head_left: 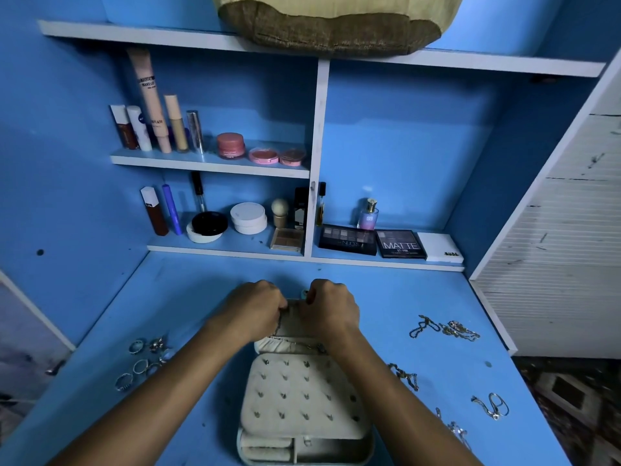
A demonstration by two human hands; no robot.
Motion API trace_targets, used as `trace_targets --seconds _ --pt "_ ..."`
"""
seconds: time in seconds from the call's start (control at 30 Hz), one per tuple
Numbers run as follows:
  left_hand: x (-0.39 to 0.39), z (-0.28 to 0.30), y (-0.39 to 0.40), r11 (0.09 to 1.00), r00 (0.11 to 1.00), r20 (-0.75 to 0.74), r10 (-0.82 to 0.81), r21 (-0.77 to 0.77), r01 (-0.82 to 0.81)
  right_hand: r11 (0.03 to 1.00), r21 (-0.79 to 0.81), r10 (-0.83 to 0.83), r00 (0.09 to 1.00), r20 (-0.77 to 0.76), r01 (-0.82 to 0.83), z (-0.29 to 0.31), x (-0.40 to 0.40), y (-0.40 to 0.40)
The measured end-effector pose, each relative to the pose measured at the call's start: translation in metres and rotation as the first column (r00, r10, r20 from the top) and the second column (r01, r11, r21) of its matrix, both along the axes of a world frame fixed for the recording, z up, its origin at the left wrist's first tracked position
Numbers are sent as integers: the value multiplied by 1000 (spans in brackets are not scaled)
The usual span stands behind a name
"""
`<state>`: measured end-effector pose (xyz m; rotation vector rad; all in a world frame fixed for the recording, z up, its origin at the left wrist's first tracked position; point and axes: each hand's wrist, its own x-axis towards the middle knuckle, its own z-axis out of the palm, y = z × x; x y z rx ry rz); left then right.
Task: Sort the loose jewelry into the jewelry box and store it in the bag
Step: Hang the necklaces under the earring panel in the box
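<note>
Head view. The jewelry box (304, 408) lay open on the blue desk (420, 297), near its front edge and centred between both forearms. The left hand (253, 309) and right hand (331, 311) met at the far edge of the raised lid (292, 322); fingers of both were curled tight, pinching the lid's top rim, knuckles facing the camera. Whether a chain was also caught between the fingertips could not be told.

Box: cream, soft padded fabric, rounded corners. A tufted panel with rows of small studs covered most of the base; ring rolls and one open compartment showed at the near end. A gathered elastic pocket crossed the lid.

Loose rings (142, 363), silver-toned, lay in a cluster left of the box, about six. Chains (443, 329), gold- and silver-toned, were scattered to the right in roughly four tangles. A woven bag (332, 26), tan and brown, sat on the top shelf (134, 33).
</note>
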<state>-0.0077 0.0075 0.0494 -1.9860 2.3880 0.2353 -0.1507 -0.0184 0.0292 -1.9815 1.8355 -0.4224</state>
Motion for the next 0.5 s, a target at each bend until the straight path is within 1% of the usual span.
trace_targets --seconds 0.23,0.4,0.5 --pt "-1 7 -1 985 988 -127 84 157 -64 992 113 -58 997 49 52 2 -2 -2" --pt "-5 14 5 970 983 -174 64 243 -20 984 178 -17 1000 4 16 7 -10 -4" --pt "-7 15 6 972 965 -255 53 236 8 985 173 12 1000 15 -14 10 -17 -3"
